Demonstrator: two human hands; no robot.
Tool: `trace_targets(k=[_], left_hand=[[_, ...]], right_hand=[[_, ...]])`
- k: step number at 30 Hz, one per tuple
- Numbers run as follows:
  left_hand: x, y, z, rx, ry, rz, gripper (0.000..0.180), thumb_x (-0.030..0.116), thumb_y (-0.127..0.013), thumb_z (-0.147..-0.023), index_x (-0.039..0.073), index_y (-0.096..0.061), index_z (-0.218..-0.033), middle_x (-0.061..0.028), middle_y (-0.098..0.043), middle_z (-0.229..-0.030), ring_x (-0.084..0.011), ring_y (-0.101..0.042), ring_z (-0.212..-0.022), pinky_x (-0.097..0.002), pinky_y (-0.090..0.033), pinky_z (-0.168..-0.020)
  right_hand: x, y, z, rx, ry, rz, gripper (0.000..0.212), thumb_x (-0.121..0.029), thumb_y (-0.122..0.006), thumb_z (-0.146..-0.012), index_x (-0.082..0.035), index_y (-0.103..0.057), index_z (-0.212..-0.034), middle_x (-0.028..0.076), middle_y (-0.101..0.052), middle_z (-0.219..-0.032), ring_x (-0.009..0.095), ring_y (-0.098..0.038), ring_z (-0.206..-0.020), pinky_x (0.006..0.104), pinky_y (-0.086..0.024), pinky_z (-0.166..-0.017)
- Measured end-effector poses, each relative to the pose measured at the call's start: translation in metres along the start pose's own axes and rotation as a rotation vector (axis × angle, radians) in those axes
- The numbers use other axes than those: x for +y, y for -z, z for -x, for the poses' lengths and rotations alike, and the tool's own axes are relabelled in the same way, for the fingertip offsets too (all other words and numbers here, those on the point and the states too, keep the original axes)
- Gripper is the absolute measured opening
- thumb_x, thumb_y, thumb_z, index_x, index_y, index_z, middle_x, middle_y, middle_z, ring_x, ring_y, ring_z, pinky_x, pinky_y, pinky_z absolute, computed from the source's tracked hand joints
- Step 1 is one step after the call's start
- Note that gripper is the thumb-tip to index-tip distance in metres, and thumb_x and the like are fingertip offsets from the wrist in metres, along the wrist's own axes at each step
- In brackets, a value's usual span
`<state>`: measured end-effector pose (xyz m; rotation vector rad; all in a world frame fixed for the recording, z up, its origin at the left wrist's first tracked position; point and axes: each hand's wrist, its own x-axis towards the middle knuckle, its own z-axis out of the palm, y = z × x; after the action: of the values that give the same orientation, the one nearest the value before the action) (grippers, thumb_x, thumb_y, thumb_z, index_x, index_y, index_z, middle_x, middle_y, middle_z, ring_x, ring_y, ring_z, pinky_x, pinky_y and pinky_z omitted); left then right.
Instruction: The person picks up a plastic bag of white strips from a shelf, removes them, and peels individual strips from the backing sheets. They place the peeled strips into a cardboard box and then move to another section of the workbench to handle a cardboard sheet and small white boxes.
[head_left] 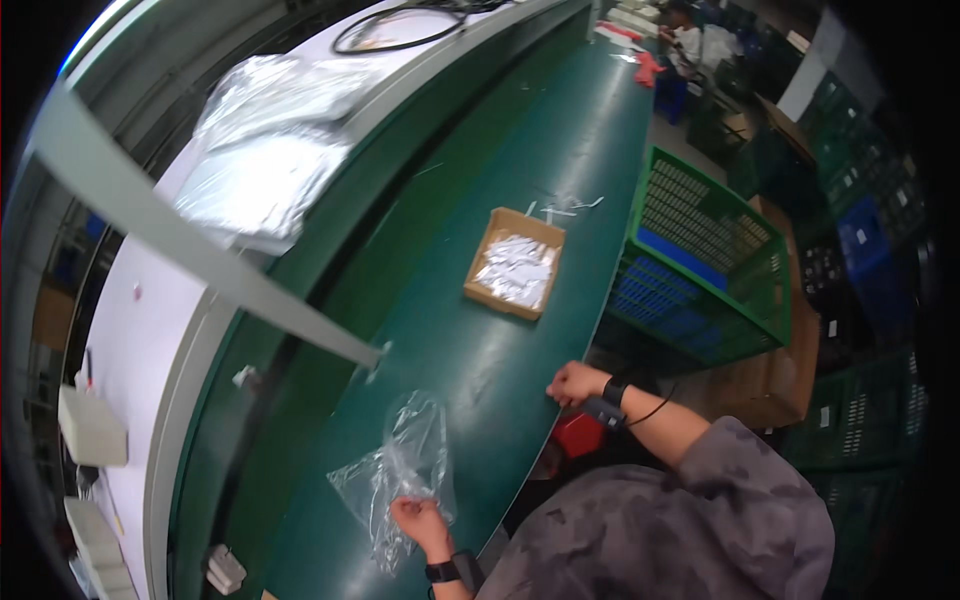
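Observation:
A crumpled clear plastic bag (415, 450) lies on the green tabletop (470, 370) in front of me. My left hand (420, 525) is closed on the bag's lower part, its fingers curled into the film. At the table's near edge, my right hand (578, 384) has its fingers drawn together; whether anything small is between them is hidden. Beyond it on the table sits a shallow cardboard box (550, 235) holding many small white pieces (517, 270). A few thin white strips (560, 211) lie just past the box.
A green plastic crate (715, 290) with blue inside stands right of the table. Clear-wrapped packs (265, 185) rest on the raised white shelf (160, 270) at left. A grey metal post (200, 250) slants down to the table. Another person (685, 45) sits at the far end.

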<state>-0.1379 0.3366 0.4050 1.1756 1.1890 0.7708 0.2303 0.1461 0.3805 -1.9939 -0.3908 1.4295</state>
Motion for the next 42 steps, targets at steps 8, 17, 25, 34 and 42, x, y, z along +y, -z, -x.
trace_targets(k=[8,17,25,34,42], left_hand=[[0.013,-0.129,0.028,0.348,0.14,-0.062,0.023,0.011,-0.064,-0.091,0.011,-0.046,-0.077,0.005,-0.044,-0.07,-0.0067,-0.042,-0.064,-0.0233,-0.037,-0.055],[0.02,-0.256,0.015,0.416,0.002,-0.3,0.033,0.015,-0.068,-0.092,0.011,-0.042,-0.072,0.0065,-0.041,-0.065,-0.0043,-0.038,-0.059,-0.0227,-0.029,-0.052],[0.02,-0.286,-0.003,0.326,0.036,-0.299,0.03,0.011,-0.063,-0.095,0.01,-0.043,-0.074,0.0077,-0.042,-0.065,-0.0017,-0.037,-0.06,-0.0202,-0.027,-0.052],[0.018,-0.295,0.002,0.299,0.009,-0.395,0.035,0.009,-0.065,-0.093,0.01,-0.04,-0.068,0.0082,-0.039,-0.065,-0.0029,-0.033,-0.06,-0.0229,-0.026,-0.051],[0.005,-0.289,0.002,0.362,0.029,-0.491,0.019,0.017,-0.056,-0.099,-0.002,-0.056,-0.092,-0.0069,-0.058,-0.08,-0.0168,-0.053,-0.075,-0.0325,-0.045,-0.07]], right_hand=[[-0.06,0.308,-0.127,1.096,0.071,0.312,0.08,-0.053,-0.073,-0.075,0.003,-0.051,-0.128,0.03,-0.052,-0.127,0.043,-0.051,-0.12,0.0447,-0.045,-0.099],[-0.108,0.314,-0.227,0.965,0.299,0.495,0.123,-0.075,-0.072,-0.063,-0.007,-0.022,-0.153,0.03,-0.021,-0.154,0.049,-0.018,-0.143,0.0704,-0.017,-0.109],[-0.101,0.287,-0.239,0.783,0.756,0.916,0.062,-0.051,-0.067,-0.083,-0.015,-0.056,-0.134,0.013,-0.04,-0.146,0.041,-0.029,-0.14,0.0633,-0.027,-0.109],[-0.092,0.279,-0.25,0.814,0.912,0.784,0.014,-0.023,-0.067,-0.087,-0.011,-0.059,-0.085,0.007,-0.059,-0.084,0.03,-0.06,-0.08,0.0435,-0.049,-0.069],[-0.095,0.305,-0.243,0.754,0.664,0.684,0.017,-0.021,-0.061,-0.092,-0.004,-0.062,-0.088,0.017,-0.063,-0.075,0.038,-0.066,-0.072,0.045,-0.052,-0.063]])
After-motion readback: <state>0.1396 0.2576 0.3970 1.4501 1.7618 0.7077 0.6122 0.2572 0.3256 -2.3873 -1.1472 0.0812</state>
